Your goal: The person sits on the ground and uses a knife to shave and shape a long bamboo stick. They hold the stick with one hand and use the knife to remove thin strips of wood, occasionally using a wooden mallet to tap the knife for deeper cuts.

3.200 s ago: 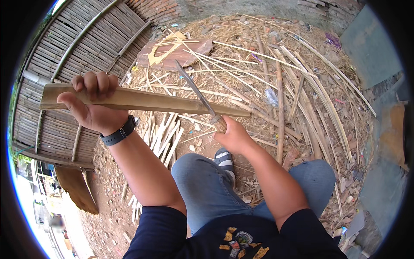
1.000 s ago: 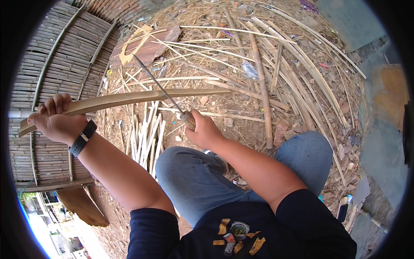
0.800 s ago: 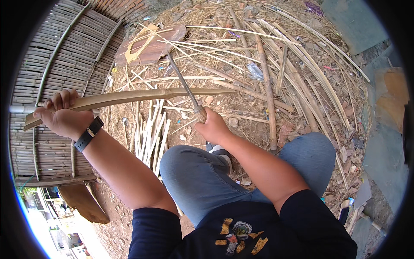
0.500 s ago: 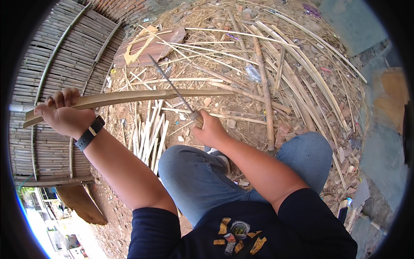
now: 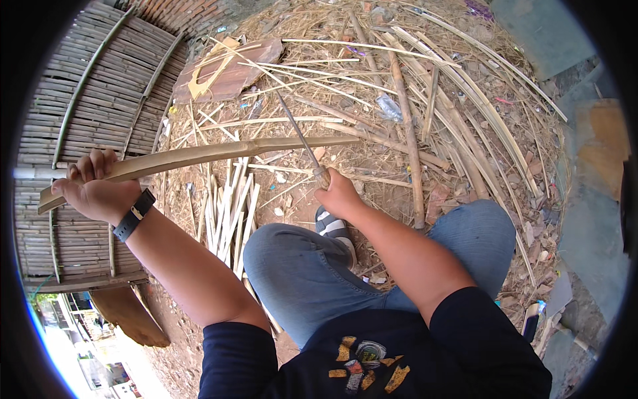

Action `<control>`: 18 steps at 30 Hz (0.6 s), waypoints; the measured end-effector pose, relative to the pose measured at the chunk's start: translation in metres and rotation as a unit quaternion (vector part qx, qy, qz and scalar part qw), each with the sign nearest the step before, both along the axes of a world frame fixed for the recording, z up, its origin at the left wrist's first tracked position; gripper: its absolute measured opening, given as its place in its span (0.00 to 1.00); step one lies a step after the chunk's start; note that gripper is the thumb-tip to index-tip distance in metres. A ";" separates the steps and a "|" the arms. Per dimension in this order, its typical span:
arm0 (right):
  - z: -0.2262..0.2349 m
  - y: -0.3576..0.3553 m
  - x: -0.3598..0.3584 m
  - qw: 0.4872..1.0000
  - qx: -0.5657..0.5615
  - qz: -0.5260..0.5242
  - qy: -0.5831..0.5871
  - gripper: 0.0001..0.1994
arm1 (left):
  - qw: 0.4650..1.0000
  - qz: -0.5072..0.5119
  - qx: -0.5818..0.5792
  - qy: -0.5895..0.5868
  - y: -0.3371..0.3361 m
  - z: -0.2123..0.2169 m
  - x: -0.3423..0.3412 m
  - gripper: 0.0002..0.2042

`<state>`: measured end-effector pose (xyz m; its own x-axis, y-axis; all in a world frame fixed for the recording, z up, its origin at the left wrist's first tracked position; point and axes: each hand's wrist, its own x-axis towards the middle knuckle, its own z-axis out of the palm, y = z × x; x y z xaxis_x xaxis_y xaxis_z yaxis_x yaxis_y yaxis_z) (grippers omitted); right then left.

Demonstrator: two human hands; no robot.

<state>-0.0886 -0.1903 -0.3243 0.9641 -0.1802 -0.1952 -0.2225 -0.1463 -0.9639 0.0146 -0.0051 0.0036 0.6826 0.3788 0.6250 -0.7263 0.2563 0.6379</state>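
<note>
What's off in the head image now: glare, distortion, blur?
Head view: blown-out glare at lower left, below the bamboo wall; blue fringing along that rim; fisheye bends the wall's poles, corners black; left hand and right hand fairly sharp; any blur on the blade, can't tell.

L grip holds bamboo strip, R grip knife.

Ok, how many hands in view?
2: the left hand grips the bamboo slat near its left end; the right hand holds the knife.
</note>
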 end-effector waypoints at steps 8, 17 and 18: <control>0.012 0.026 -0.006 0.994 -0.016 0.046 -0.098 0.22 | 1.000 0.014 0.006 -0.024 0.004 -0.003 0.001 0.21; -0.017 0.009 -0.005 0.997 -0.049 0.018 0.054 0.21 | 0.985 -0.170 0.019 -0.031 0.061 -0.010 0.017 0.23; -0.009 0.017 -0.006 0.998 -0.061 0.004 -0.011 0.21 | 0.988 -0.149 0.025 -0.028 0.061 -0.008 0.018 0.23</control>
